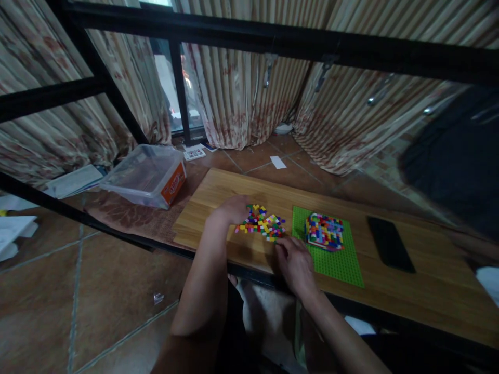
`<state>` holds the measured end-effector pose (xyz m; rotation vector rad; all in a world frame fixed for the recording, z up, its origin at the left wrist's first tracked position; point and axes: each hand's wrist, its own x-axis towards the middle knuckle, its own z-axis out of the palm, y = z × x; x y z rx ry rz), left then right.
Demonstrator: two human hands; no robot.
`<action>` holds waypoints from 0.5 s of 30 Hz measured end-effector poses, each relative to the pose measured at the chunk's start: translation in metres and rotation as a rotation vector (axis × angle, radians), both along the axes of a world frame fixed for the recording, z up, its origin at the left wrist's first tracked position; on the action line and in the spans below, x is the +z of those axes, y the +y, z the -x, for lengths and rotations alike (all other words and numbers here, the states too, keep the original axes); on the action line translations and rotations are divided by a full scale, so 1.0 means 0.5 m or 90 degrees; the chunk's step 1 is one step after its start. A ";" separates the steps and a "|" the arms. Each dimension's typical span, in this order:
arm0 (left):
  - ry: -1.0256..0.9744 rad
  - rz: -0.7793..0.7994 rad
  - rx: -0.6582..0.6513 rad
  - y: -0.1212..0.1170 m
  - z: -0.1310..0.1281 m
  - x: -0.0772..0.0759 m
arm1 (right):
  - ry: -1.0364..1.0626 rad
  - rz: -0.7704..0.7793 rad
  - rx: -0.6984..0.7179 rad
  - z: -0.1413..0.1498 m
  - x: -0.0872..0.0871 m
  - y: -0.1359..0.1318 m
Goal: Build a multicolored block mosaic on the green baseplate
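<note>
A loose pile of small coloured toy bricks (265,222) is spread over the wooden tabletop (234,187). At the pile's left edge, my left hand (233,210) reaches in from above; its back faces me and hides most of its fingers. My right hand (297,259) is at the pile's front right, fingers curled and thumb close to the index finger beside some bricks. Whatever lies between those fingertips is too small to make out. Right of it, a block built of many multicoloured bricks (324,232) stands on a green baseplate (343,270).
A black phone-like slab (391,244) lies right of the baseplate. To the left stands a clear plastic box (142,174) with an orange label. Black metal bars (249,34) cross in front of the striped curtains (241,98). A white card (278,162) lies beyond the table.
</note>
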<state>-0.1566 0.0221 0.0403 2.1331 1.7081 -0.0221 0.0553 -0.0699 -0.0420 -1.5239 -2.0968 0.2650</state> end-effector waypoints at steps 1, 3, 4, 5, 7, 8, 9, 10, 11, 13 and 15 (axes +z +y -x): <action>-0.005 -0.002 0.001 -0.001 -0.001 0.002 | -0.009 -0.005 -0.012 0.002 -0.002 0.007; -0.013 -0.002 0.003 -0.003 -0.002 0.004 | -0.024 -0.012 -0.021 0.003 -0.010 0.018; -0.017 0.000 0.004 -0.004 -0.002 0.005 | -0.029 -0.014 -0.020 0.001 -0.014 0.022; -0.021 0.003 0.004 -0.005 -0.003 0.006 | -0.031 -0.013 -0.016 0.000 -0.018 0.025; -0.028 0.005 -0.006 -0.006 -0.005 0.009 | -0.031 -0.003 -0.005 -0.004 -0.022 0.029; -0.028 0.006 -0.011 -0.007 -0.007 0.010 | -0.034 0.004 0.003 -0.006 -0.023 0.030; -0.024 0.005 -0.017 -0.008 -0.009 0.012 | -0.039 0.009 0.010 -0.007 -0.022 0.031; -0.019 0.005 -0.023 -0.009 -0.012 0.013 | -0.045 0.013 0.016 -0.007 -0.021 0.032; -0.013 0.004 -0.026 -0.009 -0.016 0.014 | -0.052 0.014 0.020 -0.008 -0.020 0.033; -0.007 0.005 -0.031 -0.012 -0.025 0.015 | -0.067 0.013 0.025 -0.010 -0.017 0.035; -0.014 -0.001 -0.041 -0.014 -0.036 0.015 | -0.077 0.007 0.027 -0.012 -0.016 0.037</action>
